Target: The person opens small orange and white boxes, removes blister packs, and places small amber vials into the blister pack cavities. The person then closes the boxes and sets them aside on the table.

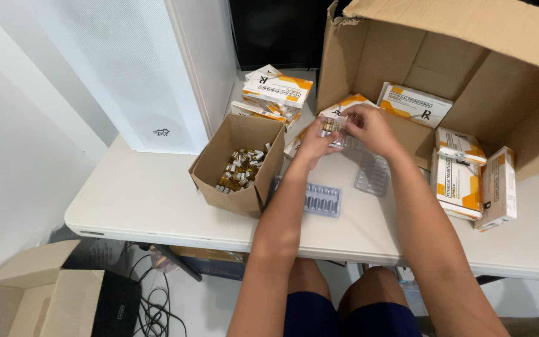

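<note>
A: Both hands meet over the counter [157, 200], just right of the small open carton [238, 163] that is full of little amber vials. Why so close to it?

B: My read: the clear blister tray [334, 126] pinched between them carries the same amber vials, so holding it next to that carton keeps the distance short. The left hand [315, 145] grips the tray's near edge from below, fingers curled under. The right hand [369, 128] comes over the top, fingertips pressed on the tray.

A: And the arms?

B: Both forearms reach forward and converge, elbows low near the knees, wrists slightly raised off the counter.

A: What lies around?

B: An empty clear tray [372, 173] sits right of the carton, under the right wrist. A silvery tray [320, 200] lies just beside the carton's near right corner. White-and-orange medicine boxes [277, 90] stack behind the carton; more of them [458, 184] stand far right, by the big cardboard box [469, 56] tipped on its side.
</note>
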